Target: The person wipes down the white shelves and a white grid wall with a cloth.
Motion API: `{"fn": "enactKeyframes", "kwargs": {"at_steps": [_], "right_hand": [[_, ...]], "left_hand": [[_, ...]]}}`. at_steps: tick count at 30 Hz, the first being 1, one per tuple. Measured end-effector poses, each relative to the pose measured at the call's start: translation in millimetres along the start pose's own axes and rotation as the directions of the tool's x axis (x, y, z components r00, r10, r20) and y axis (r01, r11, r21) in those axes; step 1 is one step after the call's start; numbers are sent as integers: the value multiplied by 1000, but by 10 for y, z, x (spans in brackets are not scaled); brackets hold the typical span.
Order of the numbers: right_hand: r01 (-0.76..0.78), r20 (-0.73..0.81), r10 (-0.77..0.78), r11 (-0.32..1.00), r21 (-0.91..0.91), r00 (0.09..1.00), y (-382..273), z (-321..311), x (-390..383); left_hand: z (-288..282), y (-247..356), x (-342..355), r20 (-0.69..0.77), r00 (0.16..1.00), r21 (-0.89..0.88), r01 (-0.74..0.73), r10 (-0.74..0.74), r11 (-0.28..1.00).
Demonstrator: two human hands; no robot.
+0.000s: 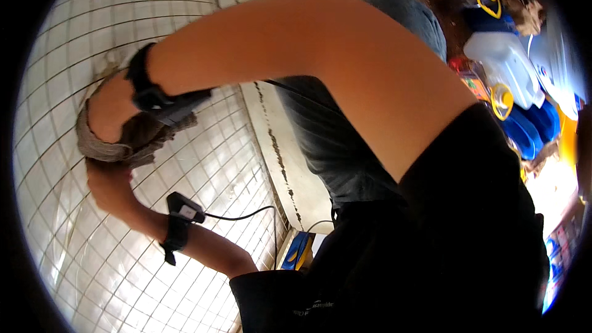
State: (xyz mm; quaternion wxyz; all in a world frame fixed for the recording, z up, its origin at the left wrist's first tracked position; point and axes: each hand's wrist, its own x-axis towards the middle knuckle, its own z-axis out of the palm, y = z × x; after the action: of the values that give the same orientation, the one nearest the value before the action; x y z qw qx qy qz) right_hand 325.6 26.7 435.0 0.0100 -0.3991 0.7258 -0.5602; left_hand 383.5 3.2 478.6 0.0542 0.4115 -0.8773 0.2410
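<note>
A grey-brown cloth (98, 142) is bunched between my two hands, at the left, in front of a white tiled surface. My right hand (114, 111) reaches across from the right with a bent elbow and is closed on the upper part of the cloth. Just below it, my left hand (111, 186) is closed at the cloth's lower edge. The fingers of both hands are largely hidden by the cloth and the turned wrists. Each wrist wears a black strap with a small device, and a cable runs from the left device (185, 208).
White tiles (203, 228) with dark joints fill the left. A pale ledge (271, 142) with dark worn spots runs beside my jeans-covered legs. At the right stand a translucent jug (505, 65), yellow-capped containers, and blue slippers (533, 126). A blue and yellow item (297, 251) lies near my left sleeve.
</note>
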Motion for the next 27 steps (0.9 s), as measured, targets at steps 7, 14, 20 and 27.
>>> {"fn": "enactKeyframes", "kwargs": {"at_steps": [7, 14, 20, 27], "right_hand": [[308, 56, -304, 949, -74, 951, 564, -430, 295], [702, 10, -702, 712, 11, 712, 518, -411, 651], [663, 196, -644, 748, -43, 739, 429, -324, 428], [556, 417, -484, 829, -64, 770, 286, -761, 561]], "left_hand": [[35, 300, -173, -97, 994, -26, -56, 54, 998], [-258, 115, -274, -98, 995, 12, 26, -25, 1000], [-120, 258, -228, -176, 984, -182, -33, 0, 983], [-155, 36, -37, 3, 987, -586, 131, -160, 799]]}}
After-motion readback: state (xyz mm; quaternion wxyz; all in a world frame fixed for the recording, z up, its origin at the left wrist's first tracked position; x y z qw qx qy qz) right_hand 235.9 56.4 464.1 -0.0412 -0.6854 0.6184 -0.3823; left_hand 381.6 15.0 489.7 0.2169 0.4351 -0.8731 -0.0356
